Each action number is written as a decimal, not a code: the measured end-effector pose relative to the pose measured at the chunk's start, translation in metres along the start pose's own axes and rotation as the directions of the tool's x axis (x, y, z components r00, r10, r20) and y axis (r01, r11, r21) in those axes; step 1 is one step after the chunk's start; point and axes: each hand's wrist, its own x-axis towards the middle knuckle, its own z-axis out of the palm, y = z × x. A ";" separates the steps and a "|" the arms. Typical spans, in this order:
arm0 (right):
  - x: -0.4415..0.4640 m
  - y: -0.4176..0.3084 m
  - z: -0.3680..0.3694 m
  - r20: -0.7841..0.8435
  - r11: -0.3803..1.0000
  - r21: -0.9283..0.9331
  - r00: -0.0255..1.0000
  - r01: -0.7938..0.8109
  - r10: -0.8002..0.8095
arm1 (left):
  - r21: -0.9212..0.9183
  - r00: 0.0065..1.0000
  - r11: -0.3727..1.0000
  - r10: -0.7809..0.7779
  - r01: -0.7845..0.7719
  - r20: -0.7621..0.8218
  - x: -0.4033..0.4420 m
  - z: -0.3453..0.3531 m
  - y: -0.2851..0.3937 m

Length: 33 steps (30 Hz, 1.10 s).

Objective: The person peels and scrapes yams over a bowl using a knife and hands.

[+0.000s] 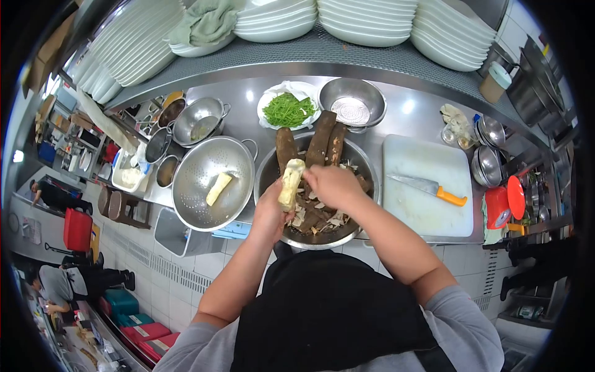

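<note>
A pale peeled root piece (pixel 290 185) stands roughly upright over a large steel bowl (pixel 365 230), and my left hand (pixel 270 211) is wrapped round its lower part. My right hand (pixel 334 186) is closed beside the root's upper right side; what it grips, if anything, is hidden behind its fingers. Brown peelings (pixel 316 217) fill the bowl. Unpeeled brown roots (pixel 321 137) lean against its far rim. In the steel colander (pixel 238 180) to the left lies another pale piece (pixel 219 188).
Right of the bowl, a knife with an orange handle (pixel 451 196) lies on a white cutting board (pixel 421 220). Behind are a plate of green vegetables (pixel 289 110) and a steel bowl (pixel 352 104). A shelf (pixel 322 53) of stacked plates hangs above. People stand at the far left.
</note>
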 end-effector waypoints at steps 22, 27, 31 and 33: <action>-0.031 0.036 -0.027 -0.162 0.879 0.449 0.954 -0.158 0.254 | -0.181 1.000 0.983 0.001 -0.006 -0.028 -0.014 -0.008 0.050; -0.048 0.057 -0.034 -0.079 0.956 0.262 0.985 -0.130 0.155 | 0.673 0.875 0.706 0.449 -0.222 -0.182 0.008 -0.102 0.076; -0.049 0.086 -0.001 -0.056 0.971 0.232 0.998 0.050 -0.038 | 0.846 0.854 0.530 0.466 -0.061 -0.231 0.035 -0.153 0.075; -0.055 0.071 -0.012 0.143 0.819 0.552 0.985 -0.159 0.094 | 0.962 0.773 0.270 0.618 -0.036 -0.144 0.053 -0.176 0.059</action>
